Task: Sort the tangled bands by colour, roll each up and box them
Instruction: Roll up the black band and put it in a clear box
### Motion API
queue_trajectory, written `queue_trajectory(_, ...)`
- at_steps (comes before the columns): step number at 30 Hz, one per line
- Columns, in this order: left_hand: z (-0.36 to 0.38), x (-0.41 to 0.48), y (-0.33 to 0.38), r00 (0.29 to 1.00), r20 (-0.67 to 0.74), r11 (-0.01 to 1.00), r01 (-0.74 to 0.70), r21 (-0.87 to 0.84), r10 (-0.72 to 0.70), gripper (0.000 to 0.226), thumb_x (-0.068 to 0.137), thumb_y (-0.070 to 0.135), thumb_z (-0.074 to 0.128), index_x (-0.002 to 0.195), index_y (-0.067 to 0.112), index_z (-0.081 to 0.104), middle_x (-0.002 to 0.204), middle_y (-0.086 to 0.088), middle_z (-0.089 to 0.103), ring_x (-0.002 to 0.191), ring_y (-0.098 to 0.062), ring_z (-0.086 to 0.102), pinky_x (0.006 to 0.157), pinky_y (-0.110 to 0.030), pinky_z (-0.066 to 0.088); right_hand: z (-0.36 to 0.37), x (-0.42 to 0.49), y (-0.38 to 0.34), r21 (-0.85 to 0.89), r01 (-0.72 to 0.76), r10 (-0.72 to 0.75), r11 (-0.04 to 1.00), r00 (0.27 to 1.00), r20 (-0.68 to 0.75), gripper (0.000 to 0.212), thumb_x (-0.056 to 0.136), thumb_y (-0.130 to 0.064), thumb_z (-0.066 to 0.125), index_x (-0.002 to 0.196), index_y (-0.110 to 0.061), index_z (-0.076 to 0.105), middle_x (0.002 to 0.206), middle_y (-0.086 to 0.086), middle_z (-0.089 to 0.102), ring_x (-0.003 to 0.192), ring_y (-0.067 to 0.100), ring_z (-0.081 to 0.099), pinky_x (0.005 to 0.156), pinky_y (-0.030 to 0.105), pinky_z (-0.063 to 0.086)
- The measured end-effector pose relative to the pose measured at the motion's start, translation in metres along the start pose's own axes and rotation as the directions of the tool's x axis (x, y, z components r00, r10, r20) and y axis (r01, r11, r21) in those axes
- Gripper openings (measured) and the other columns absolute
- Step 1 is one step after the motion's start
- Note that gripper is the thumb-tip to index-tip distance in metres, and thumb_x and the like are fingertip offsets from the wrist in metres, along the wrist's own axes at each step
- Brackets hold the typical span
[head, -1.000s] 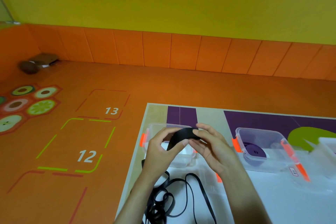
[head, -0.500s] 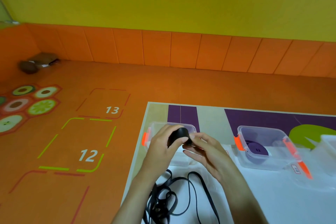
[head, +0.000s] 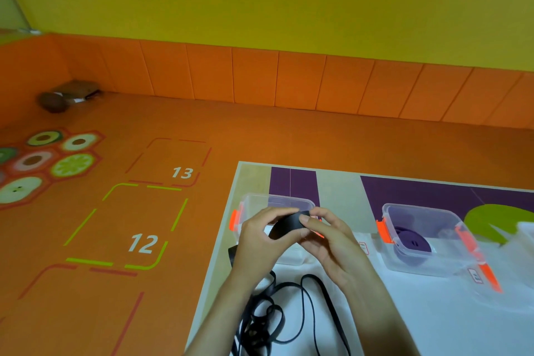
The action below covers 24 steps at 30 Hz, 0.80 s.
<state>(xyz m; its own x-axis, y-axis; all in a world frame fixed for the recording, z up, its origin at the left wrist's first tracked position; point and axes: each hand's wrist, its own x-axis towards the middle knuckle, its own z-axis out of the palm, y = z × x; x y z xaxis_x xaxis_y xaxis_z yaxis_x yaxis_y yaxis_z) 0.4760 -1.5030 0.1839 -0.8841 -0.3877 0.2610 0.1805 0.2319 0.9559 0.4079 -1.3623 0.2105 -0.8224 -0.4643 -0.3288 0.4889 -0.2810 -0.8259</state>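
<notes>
The left hand (head: 260, 243) and right hand (head: 332, 240) hide much of the roll (head: 287, 227) and the left box (head: 277, 202) behind. The loose band (head: 254, 332) runs off the bottom edge, the far-right box (head: 527, 233) off the right. Label (head: 475, 275) unreadable; corner clutter (head: 66, 95) too blurred to name

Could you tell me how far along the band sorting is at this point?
Done: a purple roll lies in the right-hand box. In hand: the left hand and right hand grip a partly wound black roll by the left-hand box. Left: a long tail of black band lies tangled on the table, to be wound in and boxed.
</notes>
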Motion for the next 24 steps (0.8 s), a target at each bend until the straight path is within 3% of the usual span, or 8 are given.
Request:
queue_trajectory(3,0.003,-0.003,0.001,0.996,-0.034,0.994,0.074,-0.075,-0.077,0.028,0.081,0.021,0.09,0.105,0.028,0.077,0.105,0.011,0.079,0.109,-0.013,0.071,0.099,-0.034,0.054,0.001,-0.004,-0.004,-0.039,0.037,-0.037,0.999,0.999,-0.009,0.019,0.089,0.0,0.075,0.101,-0.01,0.062,0.092,0.016,0.074,0.081,0.025,0.073,0.078,0.034,0.064)
queue_trajectory(8,0.007,-0.003,0.004,0.996,0.001,0.995,0.085,-0.046,-0.086,0.023,0.087,0.025,0.086,0.106,0.032,0.074,0.105,0.014,0.077,0.109,-0.01,0.069,0.101,-0.034,0.053,-0.001,-0.008,-0.006,-0.095,0.067,-0.069,0.993,0.997,-0.022,0.017,0.089,-0.007,0.078,0.099,-0.011,0.064,0.104,0.02,0.076,0.094,0.029,0.076,0.086,0.037,0.063)
queue_trajectory(13,0.005,-0.005,0.002,0.998,-0.003,0.997,0.067,-0.033,-0.067,0.031,0.087,0.031,0.086,0.115,0.033,0.073,0.113,0.017,0.076,0.116,-0.008,0.068,0.101,-0.03,0.053,-0.001,-0.013,-0.01,-0.148,0.136,-0.144,0.98,0.988,-0.045,0.017,0.091,-0.004,0.077,0.099,-0.008,0.063,0.095,0.018,0.075,0.085,0.029,0.074,0.081,0.036,0.064)
queue_trajectory(19,-0.003,0.002,0.004,0.999,0.014,0.999,-0.037,0.014,0.037,0.021,0.087,0.023,0.085,0.103,0.033,0.074,0.106,0.016,0.069,0.11,-0.01,0.065,0.094,-0.014,0.045,0.002,-0.014,-0.007,-0.011,0.135,-0.135,0.991,0.99,-0.038,0.02,0.09,0.003,0.075,0.101,-0.005,0.06,0.095,0.026,0.067,0.082,0.031,0.074,0.078,0.034,0.064)
queue_trajectory(24,-0.006,0.0,0.002,0.999,-0.008,0.998,-0.041,-0.051,0.04,0.032,0.089,0.024,0.084,0.12,0.029,0.078,0.114,0.01,0.072,0.117,-0.018,0.067,0.103,-0.029,0.051,0.003,-0.011,-0.007,0.07,0.109,-0.106,0.992,0.994,-0.039,0.017,0.091,0.003,0.072,0.1,-0.005,0.06,0.104,0.025,0.067,0.084,0.029,0.075,0.077,0.034,0.065)
